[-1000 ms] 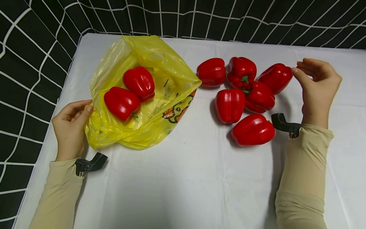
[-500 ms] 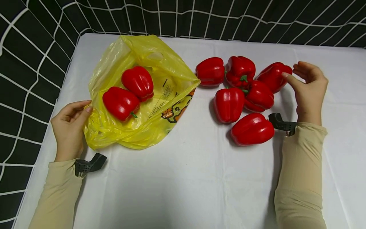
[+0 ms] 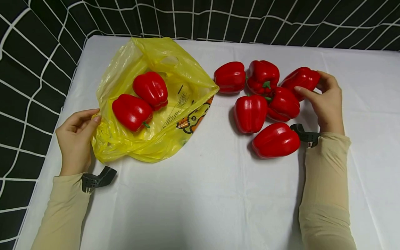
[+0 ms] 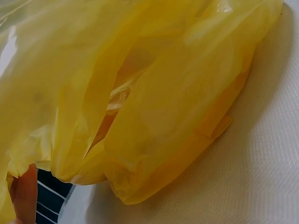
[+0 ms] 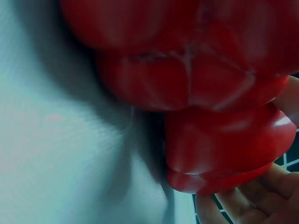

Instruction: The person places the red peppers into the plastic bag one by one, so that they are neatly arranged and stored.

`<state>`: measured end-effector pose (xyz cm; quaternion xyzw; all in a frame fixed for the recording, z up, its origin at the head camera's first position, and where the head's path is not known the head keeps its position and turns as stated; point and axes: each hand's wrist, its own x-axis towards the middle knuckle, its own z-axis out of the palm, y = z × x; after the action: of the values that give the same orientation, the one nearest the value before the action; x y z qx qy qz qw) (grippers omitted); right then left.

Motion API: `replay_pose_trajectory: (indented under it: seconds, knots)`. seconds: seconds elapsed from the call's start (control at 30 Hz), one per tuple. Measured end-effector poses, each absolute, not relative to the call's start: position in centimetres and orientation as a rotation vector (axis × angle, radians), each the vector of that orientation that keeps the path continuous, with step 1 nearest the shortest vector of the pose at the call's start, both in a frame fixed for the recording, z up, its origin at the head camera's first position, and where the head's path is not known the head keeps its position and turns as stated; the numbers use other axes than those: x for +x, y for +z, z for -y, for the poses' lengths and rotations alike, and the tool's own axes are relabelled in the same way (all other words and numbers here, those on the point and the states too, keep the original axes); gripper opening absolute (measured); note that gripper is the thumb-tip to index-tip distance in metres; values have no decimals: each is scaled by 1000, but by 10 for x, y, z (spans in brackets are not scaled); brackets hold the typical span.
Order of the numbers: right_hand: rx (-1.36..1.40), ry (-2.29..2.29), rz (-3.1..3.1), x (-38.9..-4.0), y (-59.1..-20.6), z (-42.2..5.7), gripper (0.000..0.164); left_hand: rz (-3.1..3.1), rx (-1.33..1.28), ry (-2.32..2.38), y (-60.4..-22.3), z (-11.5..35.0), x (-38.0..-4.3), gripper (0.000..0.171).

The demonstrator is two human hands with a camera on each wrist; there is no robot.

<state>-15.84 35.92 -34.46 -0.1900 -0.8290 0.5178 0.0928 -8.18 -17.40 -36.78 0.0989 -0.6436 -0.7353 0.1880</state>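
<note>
My left hand [image 3: 76, 139] pinches the near-left edge of a yellow plastic bag [image 3: 165, 144], which lies with its mouth spread. Inside the bag are two red bell peppers, one farther back [image 3: 151, 89] and one nearer with a green stem [image 3: 132, 111]. At the right, my right hand [image 3: 329, 102] holds the rightmost red bell pepper [image 3: 300, 80] of a loose group, thumb on its near side and fingers round its far end. The right wrist view shows fingertips against this pepper [image 5: 224, 144]. In the left wrist view, the bag [image 4: 159, 116] hides most of the hand.
Several more red bell peppers lie close beside the held one: one at the back left [image 3: 230, 77], one behind [image 3: 263, 77], one touching it [image 3: 283, 105], and two nearer, a left one [image 3: 250, 114] and a front one [image 3: 276, 140]. Black netted walls [image 3: 218, 21] border the white table [image 3: 187, 201].
My right hand has moved left onto the rightmost bell pepper, its thumb and fingers now round it. The left hand and the bag have stayed in place.
</note>
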Motion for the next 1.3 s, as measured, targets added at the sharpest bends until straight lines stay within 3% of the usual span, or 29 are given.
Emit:
replay_pose_trajectory:
  seconds: [1.3]
  knots:
    - [-593,1532,2466,-159,-348,-357,70,1822,294,-2070,-368,175,-82,15]
